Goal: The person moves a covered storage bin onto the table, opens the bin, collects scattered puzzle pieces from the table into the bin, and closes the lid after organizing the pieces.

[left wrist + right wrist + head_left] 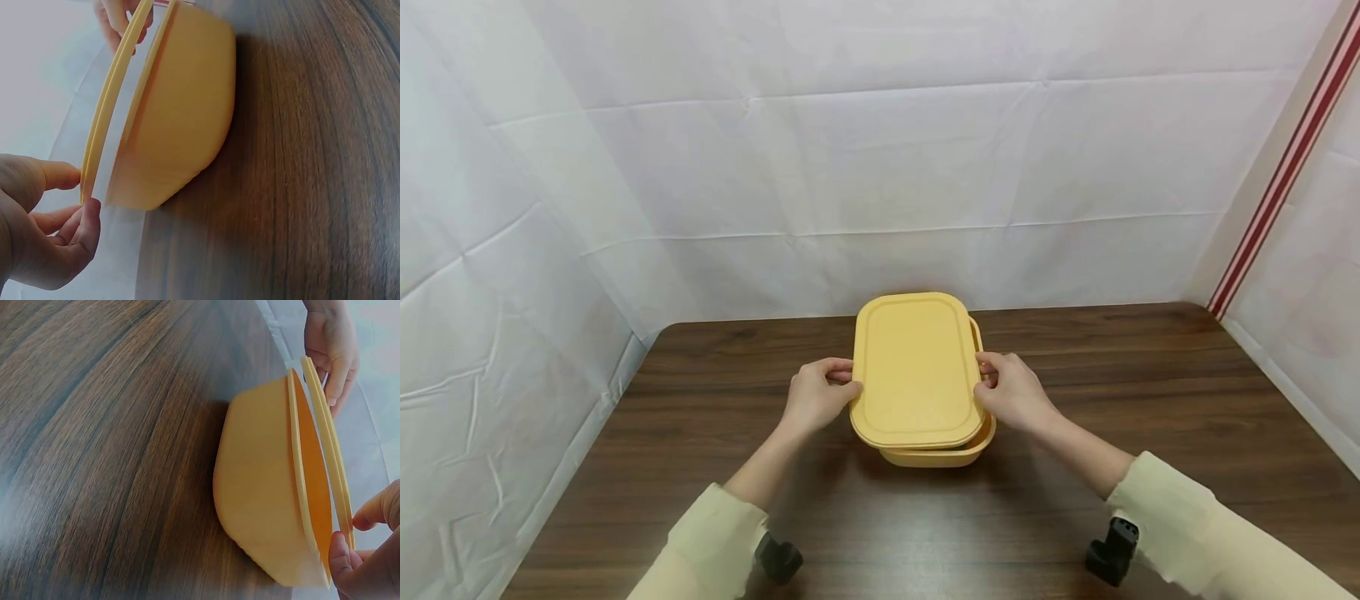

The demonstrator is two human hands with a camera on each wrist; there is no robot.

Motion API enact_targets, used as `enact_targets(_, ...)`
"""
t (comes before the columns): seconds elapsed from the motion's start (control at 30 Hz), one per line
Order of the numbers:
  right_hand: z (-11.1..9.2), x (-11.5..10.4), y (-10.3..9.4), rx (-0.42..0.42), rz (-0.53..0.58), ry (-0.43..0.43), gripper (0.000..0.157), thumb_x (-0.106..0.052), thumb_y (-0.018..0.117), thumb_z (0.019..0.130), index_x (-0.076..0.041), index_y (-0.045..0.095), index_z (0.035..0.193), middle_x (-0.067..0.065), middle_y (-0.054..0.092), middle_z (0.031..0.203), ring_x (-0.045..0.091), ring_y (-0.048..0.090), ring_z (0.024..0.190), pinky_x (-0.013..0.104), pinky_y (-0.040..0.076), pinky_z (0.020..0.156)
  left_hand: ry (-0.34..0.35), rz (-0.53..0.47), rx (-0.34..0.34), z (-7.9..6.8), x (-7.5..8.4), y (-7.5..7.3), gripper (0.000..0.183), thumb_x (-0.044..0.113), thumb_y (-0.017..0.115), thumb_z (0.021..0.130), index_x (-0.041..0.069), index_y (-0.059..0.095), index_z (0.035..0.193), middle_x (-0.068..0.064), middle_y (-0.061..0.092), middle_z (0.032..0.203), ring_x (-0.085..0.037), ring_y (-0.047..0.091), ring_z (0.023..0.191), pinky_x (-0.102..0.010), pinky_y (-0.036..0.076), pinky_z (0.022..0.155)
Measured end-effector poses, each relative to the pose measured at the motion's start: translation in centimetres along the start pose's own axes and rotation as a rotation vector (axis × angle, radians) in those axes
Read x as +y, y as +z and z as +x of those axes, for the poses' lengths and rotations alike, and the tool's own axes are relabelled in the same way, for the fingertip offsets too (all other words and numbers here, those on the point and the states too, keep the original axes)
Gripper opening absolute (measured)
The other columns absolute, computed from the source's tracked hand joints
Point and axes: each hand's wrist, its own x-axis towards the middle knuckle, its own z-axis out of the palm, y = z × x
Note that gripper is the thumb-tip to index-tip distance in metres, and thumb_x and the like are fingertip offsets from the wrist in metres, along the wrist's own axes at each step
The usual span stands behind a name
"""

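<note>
A yellow rectangular lid (916, 371) with rounded corners is held just above a yellow food container (936, 457), shifted a little to the left of it in the head view. My left hand (820, 395) pinches the lid's left edge between thumb and fingers. At the opposite edge, my right hand (1011, 388) pinches the lid the same way. Both wrist views show a gap between the lid (103, 125) and the rim of the container (262, 481), which stands upright on the table. The lid hides most of the container's inside from above.
The dark brown wooden table (730, 383) lies under everything. White sheeting (887, 167) hangs behind and at both sides, with a red-striped band (1285, 167) at the right corner. Black wrist devices (778, 558) sit at both cuffs.
</note>
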Motion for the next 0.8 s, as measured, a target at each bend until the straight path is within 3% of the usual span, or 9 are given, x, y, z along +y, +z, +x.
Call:
enact_targets(0.4, -0.3, 1.1, -0.3, 0.011, 0.004, 0.025, 0.047, -0.004, 0.051, 0.078, 0.007, 0.052, 0.123, 0.017, 0.059, 0.104, 0.023, 0.055, 0.089, 0.03, 0.048, 0.074, 0.0, -0.001, -0.005, 0.2, -0.3, 1.5, 0.029, 0.011, 0.068, 0.076, 0.005, 0.068, 0.105, -0.006, 0.069, 0.087, -0.015, 0.064, 0.077, -0.025, 0.053, 0.064)
enact_targets(0.8, -0.4, 2.2, 0.1, -0.022, -0.009, 0.037, 0.048, -0.005, 0.051, 0.078, 0.008, 0.051, 0.124, 0.017, 0.059, 0.104, 0.023, 0.055, 0.089, 0.033, 0.049, 0.075, 0.011, 0.014, -0.021, 0.2, -0.4, 2.0, 0.031, 0.013, 0.067, 0.078, 0.004, 0.067, 0.107, -0.007, 0.068, 0.09, -0.018, 0.065, 0.081, -0.026, 0.053, 0.066)
